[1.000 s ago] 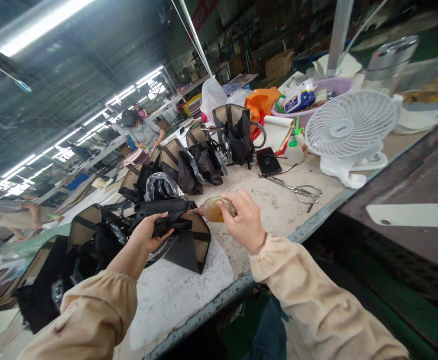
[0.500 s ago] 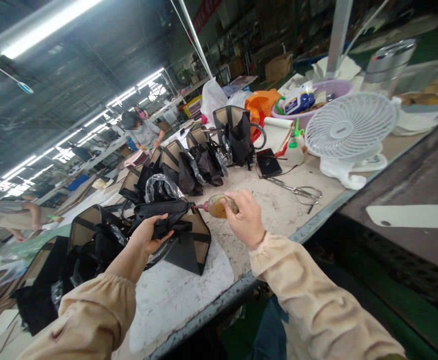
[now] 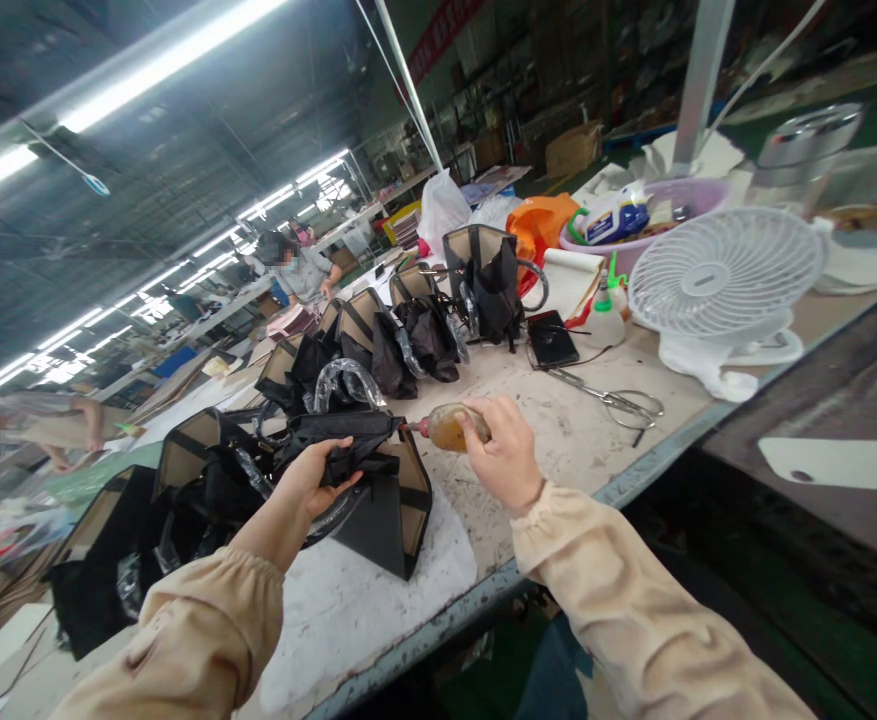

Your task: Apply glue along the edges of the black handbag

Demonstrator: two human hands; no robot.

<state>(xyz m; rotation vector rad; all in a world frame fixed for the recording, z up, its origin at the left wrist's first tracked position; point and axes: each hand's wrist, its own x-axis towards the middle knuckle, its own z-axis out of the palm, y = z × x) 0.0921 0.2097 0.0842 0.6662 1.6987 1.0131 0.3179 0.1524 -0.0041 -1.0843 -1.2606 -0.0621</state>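
Observation:
My left hand grips the black fabric lining of a black handbag, thumb on top and fingers beneath. The bag's stiff body lies tilted on the table, its tan inside showing. In my right hand is a squeeze glue bottle with amber contents, held sideways. Its thin red nozzle points left and meets, or nearly meets, the lining's right end. A plastic-wrapped handle arches just behind the lining.
Several similar black bags stand behind and to the left. Scissors, a black wallet-like item, a green-tipped bottle and a white fan lie rightward. A purple basin is farther back. The table edge runs diagonally. Co-workers sit beyond.
The whole view has shifted slightly, so everything appears a little lower and to the right. Both hands keep their hold; the bottle's nozzle stays at the lining's end.

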